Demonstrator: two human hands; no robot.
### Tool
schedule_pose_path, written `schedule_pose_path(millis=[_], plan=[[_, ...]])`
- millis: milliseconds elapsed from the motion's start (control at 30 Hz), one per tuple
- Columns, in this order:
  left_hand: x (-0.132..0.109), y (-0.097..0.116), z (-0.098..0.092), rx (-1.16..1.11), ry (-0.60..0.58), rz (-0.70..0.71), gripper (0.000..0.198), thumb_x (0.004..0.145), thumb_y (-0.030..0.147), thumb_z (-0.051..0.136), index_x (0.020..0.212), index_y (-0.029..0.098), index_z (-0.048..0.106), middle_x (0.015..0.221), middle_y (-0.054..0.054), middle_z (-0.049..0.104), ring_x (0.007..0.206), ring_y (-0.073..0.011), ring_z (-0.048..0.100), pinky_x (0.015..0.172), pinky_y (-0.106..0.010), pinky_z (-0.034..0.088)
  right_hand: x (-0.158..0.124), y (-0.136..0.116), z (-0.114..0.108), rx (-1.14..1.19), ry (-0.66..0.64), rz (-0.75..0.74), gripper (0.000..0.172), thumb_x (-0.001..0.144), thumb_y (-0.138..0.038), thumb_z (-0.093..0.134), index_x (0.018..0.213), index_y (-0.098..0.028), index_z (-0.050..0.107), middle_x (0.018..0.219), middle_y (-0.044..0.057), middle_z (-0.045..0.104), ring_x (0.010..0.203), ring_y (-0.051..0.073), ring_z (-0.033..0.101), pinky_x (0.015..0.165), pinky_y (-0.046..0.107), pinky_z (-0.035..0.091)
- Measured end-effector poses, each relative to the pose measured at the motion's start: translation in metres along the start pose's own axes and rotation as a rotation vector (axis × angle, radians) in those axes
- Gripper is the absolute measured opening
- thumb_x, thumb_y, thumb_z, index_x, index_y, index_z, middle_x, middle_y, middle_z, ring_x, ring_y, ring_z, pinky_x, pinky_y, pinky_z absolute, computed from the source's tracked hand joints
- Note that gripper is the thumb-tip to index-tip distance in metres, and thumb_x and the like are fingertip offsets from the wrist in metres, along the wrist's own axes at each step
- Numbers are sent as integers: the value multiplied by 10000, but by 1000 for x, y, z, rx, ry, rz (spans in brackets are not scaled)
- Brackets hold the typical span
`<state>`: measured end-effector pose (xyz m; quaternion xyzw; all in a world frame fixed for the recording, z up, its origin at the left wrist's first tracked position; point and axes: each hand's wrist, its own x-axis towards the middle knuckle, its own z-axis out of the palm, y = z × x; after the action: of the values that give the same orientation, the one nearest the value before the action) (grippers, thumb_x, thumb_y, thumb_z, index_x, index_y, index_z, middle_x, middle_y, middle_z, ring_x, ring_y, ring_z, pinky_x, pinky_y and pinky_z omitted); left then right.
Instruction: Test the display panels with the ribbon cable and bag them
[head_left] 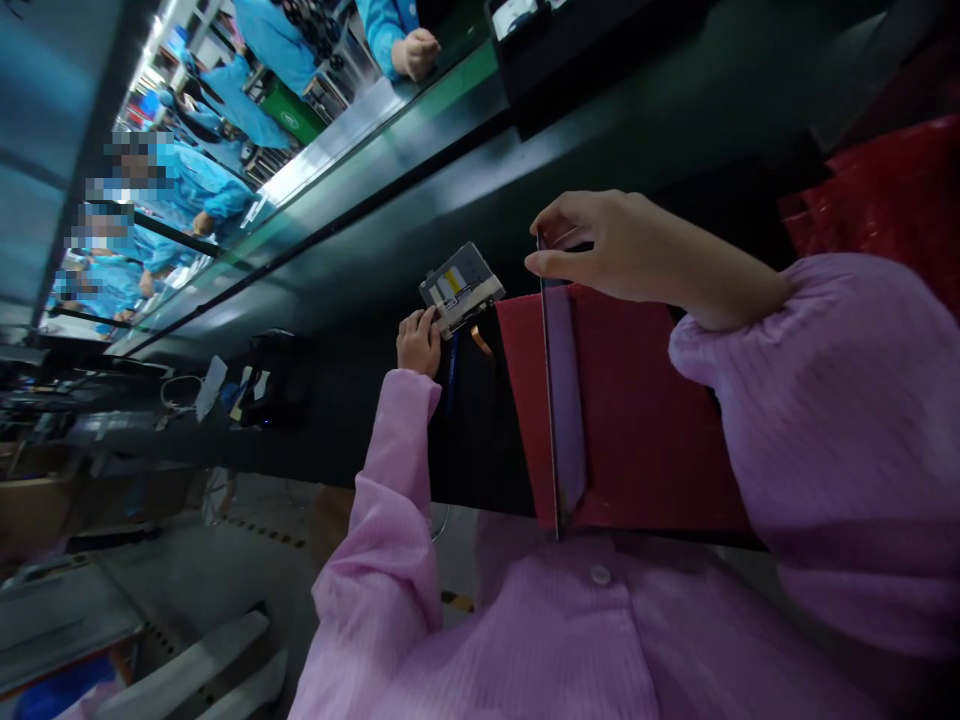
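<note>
My right hand (574,238) pinches the top end of a thin flat panel (564,400) between thumb and fingers. The panel stands nearly on edge over a red mat (645,420), so mostly its narrow side shows; its exact kind cannot be made out. My left hand (420,342) has its fingers curled at the near left corner of a flat electronic module (465,285) with a metal frame and a yellow-and-white label. Beside that module lie a copper-coloured flex strip (481,341) and a thin blue pen-like tool (453,372).
Red plastic sheeting (885,190) lies at the right. A black box (570,60) stands at the far side of the dark bench (337,400). Cables and small items (251,385) sit to the left. Several co-workers in blue (187,175) are beyond the bench.
</note>
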<state>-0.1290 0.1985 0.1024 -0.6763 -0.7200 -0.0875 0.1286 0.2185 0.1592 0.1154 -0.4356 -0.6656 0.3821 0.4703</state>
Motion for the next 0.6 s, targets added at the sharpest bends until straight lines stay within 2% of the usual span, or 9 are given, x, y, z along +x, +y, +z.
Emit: schedule_pose_path(millis=[100,233,367,433,467,533,567,600], plan=[[2,-5,1,2,-14,29,614,1083,261,370,1633,129,610,1664,-156,496,1567,-293,435,1443,-474,337,0,1,0,-12,4,2,480,958,-456,719,1325,-148,737,1217,86,726,1135,115,679,1260,300,559],[8,-11,6,7,-41,59,634,1062,281,391,1638,124,602,1656,-163,509,1544,-327,430,1412,-525,373,1,3,1,-24,3,-20,490,953,-470,724,1347,-179,738,1252,71,726,1147,111,680,1227,268,571],[15,-15,4,-109,-41,71,594,1033,246,466,1591,118,626,1642,-155,532,1572,-286,451,1449,-499,338,2,3,1,-79,-2,-20,527,977,-441,706,1429,-170,711,1290,72,718,1141,124,671,1253,353,553],[11,-16,-5,-242,-43,8,618,998,204,540,1605,105,593,1657,-152,521,1561,-248,498,1439,-457,370,3,2,2,-105,-11,-22,534,988,-399,691,1453,-136,694,1306,87,705,1143,118,659,1266,369,539],[3,-16,-12,-319,-18,-48,633,984,190,571,1611,103,578,1650,-157,528,1518,-228,548,1397,-430,430,2,2,2,-108,-10,-34,536,990,-397,686,1447,-118,692,1315,97,696,1148,110,652,1270,352,536],[-26,-14,-28,-494,134,-141,573,975,186,606,1542,102,616,1543,-160,615,1327,-174,672,1206,-334,572,2,1,2,-105,13,-69,556,985,-433,690,1426,-94,692,1340,112,673,1163,93,636,1270,298,533],[-48,-10,-35,-577,275,-143,447,984,199,605,1410,91,682,1409,-147,687,1202,-139,707,1088,-266,598,1,1,3,-106,31,-74,574,975,-448,700,1423,-89,687,1339,112,666,1153,84,630,1262,278,537],[-74,-5,-40,-660,429,-86,296,990,202,599,1225,74,725,1231,-119,734,1077,-102,716,974,-196,588,0,1,2,-109,48,-60,599,965,-456,711,1436,-88,671,1316,109,666,1117,73,628,1245,264,546]])
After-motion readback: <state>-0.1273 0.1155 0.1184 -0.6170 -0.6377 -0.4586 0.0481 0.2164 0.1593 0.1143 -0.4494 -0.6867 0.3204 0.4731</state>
